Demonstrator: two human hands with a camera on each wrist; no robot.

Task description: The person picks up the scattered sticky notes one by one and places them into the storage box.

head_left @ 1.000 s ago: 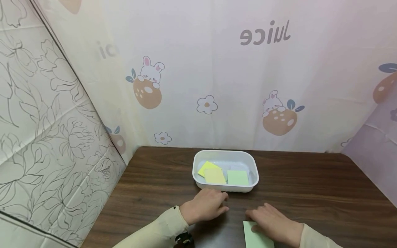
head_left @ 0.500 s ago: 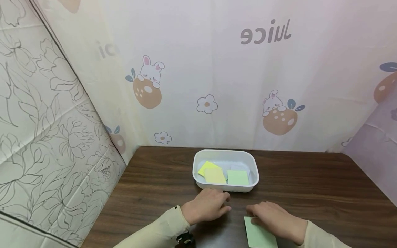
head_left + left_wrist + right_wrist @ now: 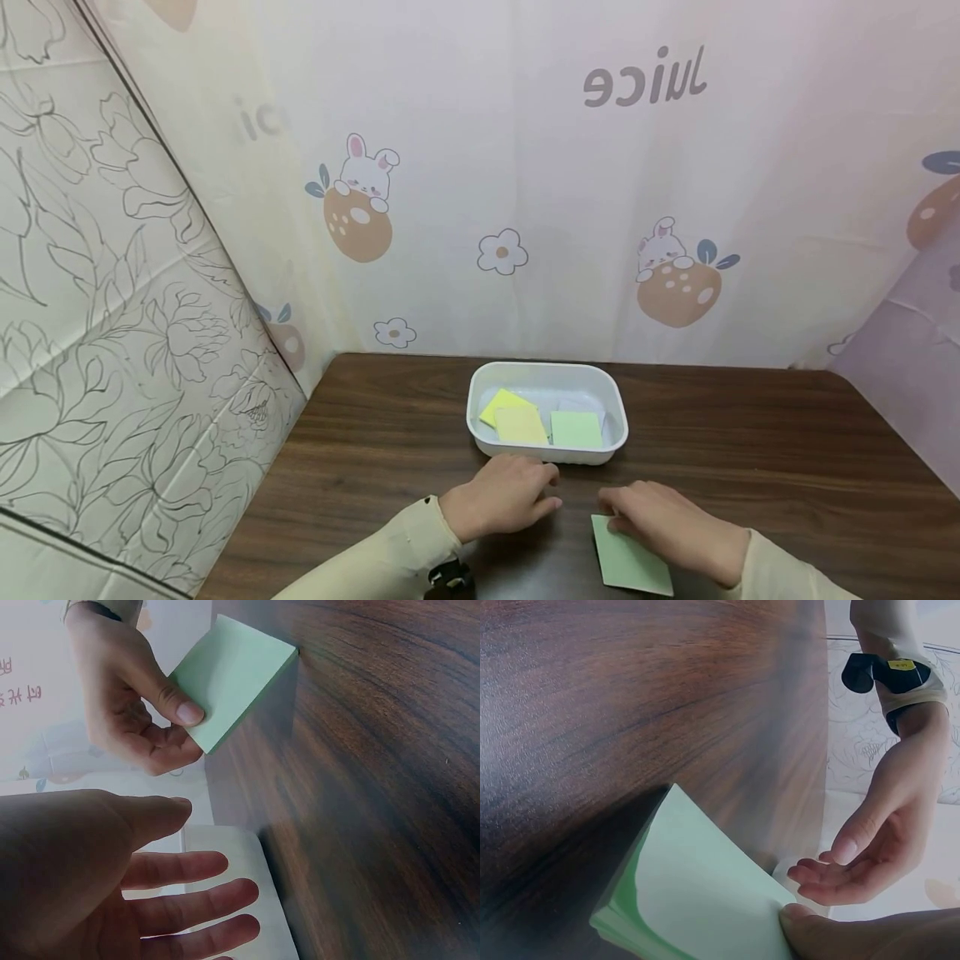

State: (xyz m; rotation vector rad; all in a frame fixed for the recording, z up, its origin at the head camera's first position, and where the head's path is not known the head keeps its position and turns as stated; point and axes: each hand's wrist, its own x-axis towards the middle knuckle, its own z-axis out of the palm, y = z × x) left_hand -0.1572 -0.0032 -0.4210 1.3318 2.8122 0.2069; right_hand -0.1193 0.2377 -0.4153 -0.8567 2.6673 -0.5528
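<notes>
A light green pad of sticky notes (image 3: 632, 560) is pinched at one corner by my right hand (image 3: 671, 527), thumb on top. The right wrist view shows the pad (image 3: 705, 881) as a thick stack whose sheets part slightly along one edge. In the left wrist view the pad (image 3: 238, 675) is tilted, with a corner near the tabletop. My left hand (image 3: 501, 498) hovers in front of the white tray (image 3: 546, 455), its fingers loosely extended and nothing in them. Inside the tray lie a bright yellow note pad (image 3: 504, 402), a pale yellow one (image 3: 521, 425) and a light green one (image 3: 576, 429).
The dark wood-grain table (image 3: 390, 442) ends at a printed curtain (image 3: 450, 183) behind the tray. A floral sheet (image 3: 150, 317) hangs along the left side. A dark wrist camera (image 3: 885, 673) is strapped to my left wrist.
My right hand has shifted slightly forward and right with the green pad, bringing more of the pad into view. The left hand and tray stay nearly in place.
</notes>
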